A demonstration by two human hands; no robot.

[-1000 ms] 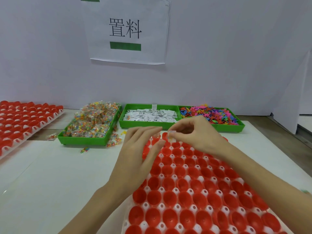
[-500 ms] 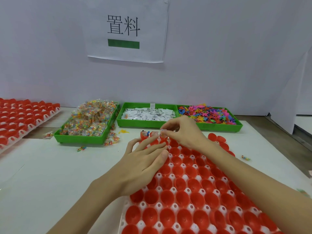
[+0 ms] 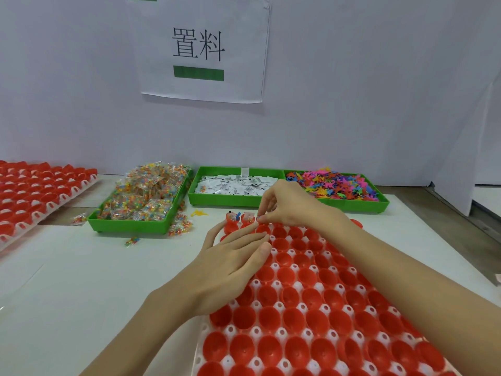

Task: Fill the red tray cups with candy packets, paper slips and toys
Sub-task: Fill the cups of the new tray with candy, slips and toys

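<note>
Steadying the red tray at centre frame, the left hand lies flat, fingers straight, probably to stop it sliding. The right hand pinches something small, unidentifiable, over the top-left cups, near the three green supply bins.

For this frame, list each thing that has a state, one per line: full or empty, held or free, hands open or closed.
Red tray: nearly all visible cups empty; two far-left cups hold items.
Candy bin: heaped, packets spilled beside it.
Paper slip bin: partly filled.
Toy bin: filled.
Left hand: flat on the tray, fingers straight.
Right hand: fingertips pinched over a far cup; what it holds cannot be told.
Side tray: red cups, contents unclear.
</note>
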